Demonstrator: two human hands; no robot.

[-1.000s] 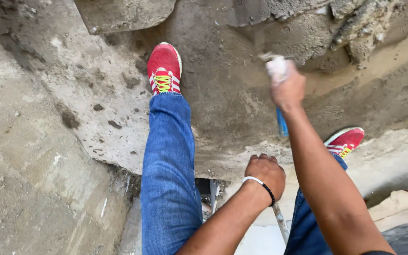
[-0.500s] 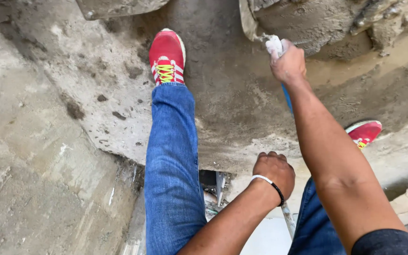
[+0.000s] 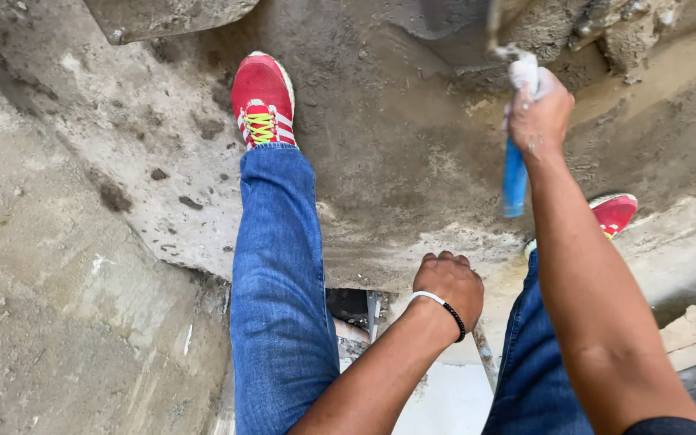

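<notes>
Head view, looking straight down: the right hand is raised with its grip clamped around a blue-handled tool whose upper end is wrapped in pale, mortar-smeared material. A thin metal part rises from that end toward the top edge of the picture, where it is blurred; whether it is a blade cannot be told. The tool hangs over the wet grey-brown cement surface, just right of the red sneaker with yellow-green laces, which is planted on that surface at the end of a leg in blue jeans. A second red sneaker peeks out further right, behind the right forearm. The left hand, wearing a white and a black bead bracelet, is curled into a closed fist, lower down and right of the jeans leg, resting near the pale rim of the cement; nothing can be seen inside it.

By the look of it, the cement is being worked with the tool, the arm standing mid-stroke. A next stroke would call for firm footing and a steady hold on the handle, since the surface looks damp and uneven.
</notes>
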